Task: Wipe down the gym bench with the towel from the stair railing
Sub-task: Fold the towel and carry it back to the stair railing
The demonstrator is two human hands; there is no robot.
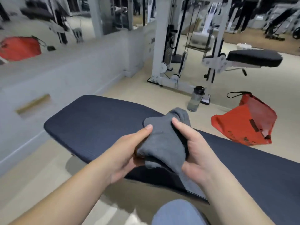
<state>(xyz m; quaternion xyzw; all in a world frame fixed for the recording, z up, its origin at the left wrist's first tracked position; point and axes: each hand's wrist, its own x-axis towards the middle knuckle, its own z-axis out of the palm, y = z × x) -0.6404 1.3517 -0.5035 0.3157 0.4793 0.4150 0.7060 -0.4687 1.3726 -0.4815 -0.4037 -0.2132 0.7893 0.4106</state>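
Two bare forearms are reaching forward from the bottom of the view, meeting over a dark padded gym bench [90,125]. The left hand [128,153] is coming in from the lower left, palm turned inward, thumb lying along the top of a bunched grey towel [164,140] while its fingers [138,159] are curling underneath, mostly hidden by the cloth. The right hand [193,150] is coming in from the lower right, thumb pressing on the towel's upper right edge and its fingers wrapping around the far side, out of sight. Both hands are clamping the towel between them.

The towel is sitting crumpled between the two thumbs, one end sticking up past the fingertips and another end hanging down below the palms. Whether it is touching the padding is unclear.

A knee in blue denim [177,213] is showing at the bottom edge. On the beige floor [138,90] beyond the bench, a clear water bottle [195,99] is standing near an orange bag [245,122].
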